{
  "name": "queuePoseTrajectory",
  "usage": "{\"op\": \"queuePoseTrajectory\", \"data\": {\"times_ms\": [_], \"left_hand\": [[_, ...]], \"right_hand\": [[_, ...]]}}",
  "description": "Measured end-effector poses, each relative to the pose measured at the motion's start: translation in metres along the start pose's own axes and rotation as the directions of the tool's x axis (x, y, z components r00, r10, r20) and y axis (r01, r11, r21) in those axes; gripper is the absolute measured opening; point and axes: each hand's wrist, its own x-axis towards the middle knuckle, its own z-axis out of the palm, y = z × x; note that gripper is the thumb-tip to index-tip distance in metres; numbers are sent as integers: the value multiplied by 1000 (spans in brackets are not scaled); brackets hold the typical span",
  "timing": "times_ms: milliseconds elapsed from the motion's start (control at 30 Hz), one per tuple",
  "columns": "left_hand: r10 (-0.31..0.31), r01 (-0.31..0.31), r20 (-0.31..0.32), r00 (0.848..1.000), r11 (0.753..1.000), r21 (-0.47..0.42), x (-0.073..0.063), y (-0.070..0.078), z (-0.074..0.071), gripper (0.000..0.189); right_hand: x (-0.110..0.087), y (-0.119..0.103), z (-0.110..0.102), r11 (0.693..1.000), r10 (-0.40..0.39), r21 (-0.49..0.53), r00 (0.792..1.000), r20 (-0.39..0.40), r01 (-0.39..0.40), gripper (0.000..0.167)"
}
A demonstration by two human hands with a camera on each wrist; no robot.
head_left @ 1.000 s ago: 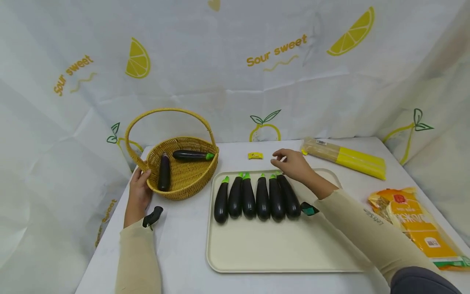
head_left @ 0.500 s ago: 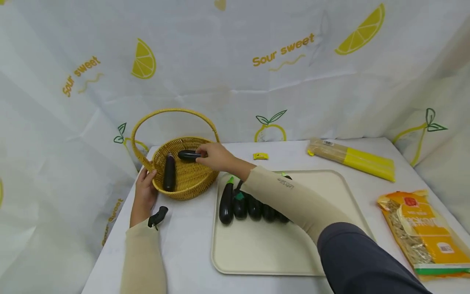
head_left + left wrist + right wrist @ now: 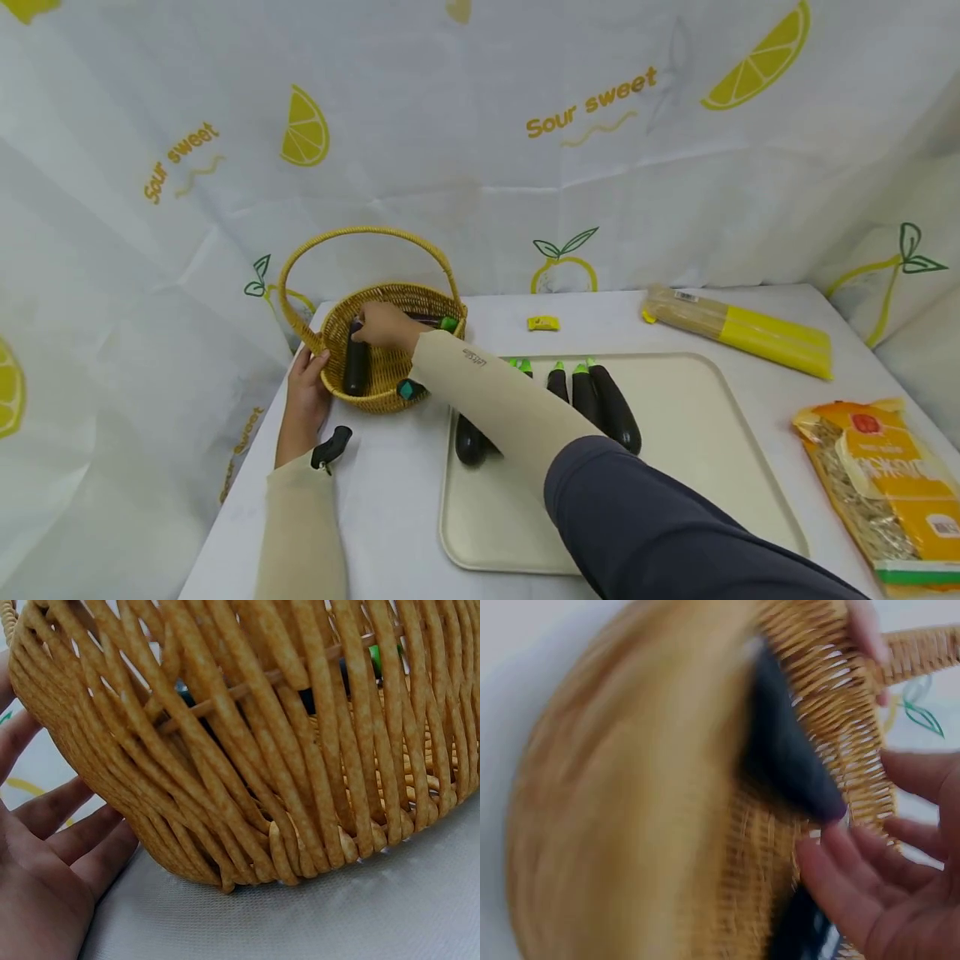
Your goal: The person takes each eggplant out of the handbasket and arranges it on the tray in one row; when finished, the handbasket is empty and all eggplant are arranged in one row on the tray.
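Observation:
A wicker basket [image 3: 390, 404] with a tall handle stands on the left of the table. Inside are two dark eggplants: one [image 3: 356, 367] lies lengthwise at the left, the other [image 3: 431, 319] crosswise at the back, mostly covered. My left hand [image 3: 303, 400] holds the basket's left rim near the handle base, thumb at the rim, fingers along the outer wall [image 3: 247, 765]. My right hand [image 3: 386, 325] reaches into the basket. Its loosely extended fingers are at the far end of the left eggplant [image 3: 791, 742]; the right wrist view is blurred, and firm contact is unclear.
A beige tray [image 3: 720, 467] with several eggplants [image 3: 615, 408] lies right of the basket, partly under my right arm. Behind it sits a small yellow packet [image 3: 543, 323]. A long yellow-ended package [image 3: 738, 329] and an orange bag [image 3: 885, 492] lie at the right.
My right hand has moved left from above the tray to the back eggplant's stem, then on to the left eggplant's far end. My left hand has stayed at the basket rim.

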Motion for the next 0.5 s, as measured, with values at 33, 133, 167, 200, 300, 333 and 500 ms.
{"op": "queuePoseTrajectory", "data": {"times_ms": [33,133,167,200,300,333,500], "left_hand": [[4,-4,0,1000,1000,5,0,-1,0,40],[17,-17,-3,1000,1000,20,0,-2,0,42],[18,-18,1,1000,1000,23,1,-2,-1,44],[15,-15,3,1000,1000,25,1,-2,-2,46],[-2,1,9,1000,999,36,2,-1,-2,50],[-7,7,8,1000,999,41,3,-1,-2,51],[-4,3,12,1000,999,42,2,-2,-3,51]], "right_hand": [[3,-1,3,1000,22,15,1000,-2,-22,49],[9,-3,12,996,73,51,997,-21,-72,55],[11,-3,15,994,90,72,996,-17,-88,58],[12,-3,18,991,102,92,995,-8,-100,60],[16,-1,26,974,127,182,991,40,-132,65],[17,0,28,965,136,220,989,58,-146,67],[22,0,38,937,153,305,985,77,-169,71]]}}
